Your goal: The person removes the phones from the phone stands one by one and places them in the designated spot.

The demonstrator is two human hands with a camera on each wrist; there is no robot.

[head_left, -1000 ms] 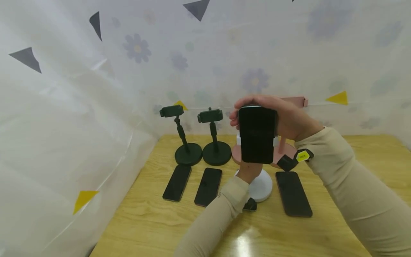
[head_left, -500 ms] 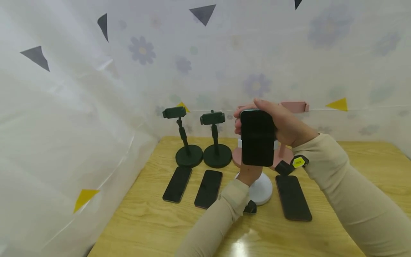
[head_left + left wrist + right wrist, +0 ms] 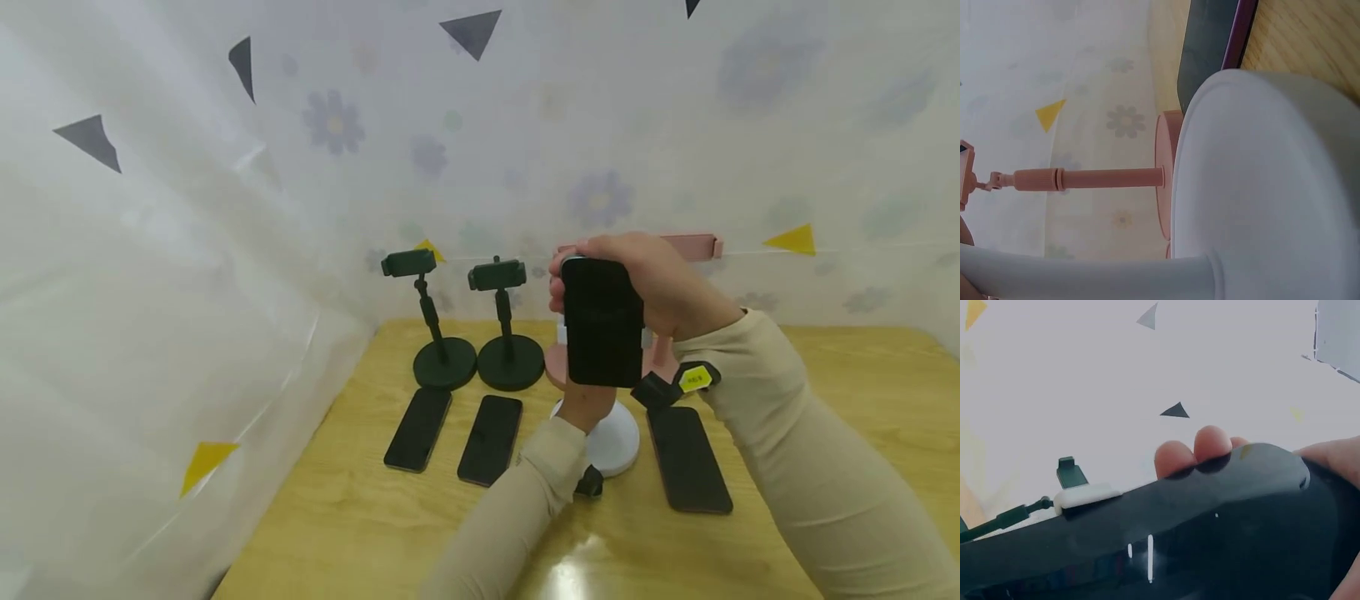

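A phone (image 3: 603,321) with a dark screen stands upright in the clamp of a white phone stand (image 3: 617,442). My right hand (image 3: 667,279) grips the phone's upper part, with fingertips (image 3: 1174,457) over its far edge in the right wrist view. One white clamp jaw shows on the phone's edge in that view. Below the phone, my left hand (image 3: 587,404) holds the stand's white post (image 3: 1085,275). Most of its fingers are hidden behind the phone; only a bit shows at the left wrist view's edge.
Two dark green phone stands (image 3: 444,362) (image 3: 510,362) stand at the back left. Pink stands (image 3: 1110,178) are partly hidden behind my hands. Phones (image 3: 417,429) (image 3: 491,439) lie on the wooden table (image 3: 352,517) to the left, another phone (image 3: 690,458) to the right.
The phone's top edge slants a little more than before, and my right fingers have shifted over it. The head view has moved slightly. My left hand stays on the post.
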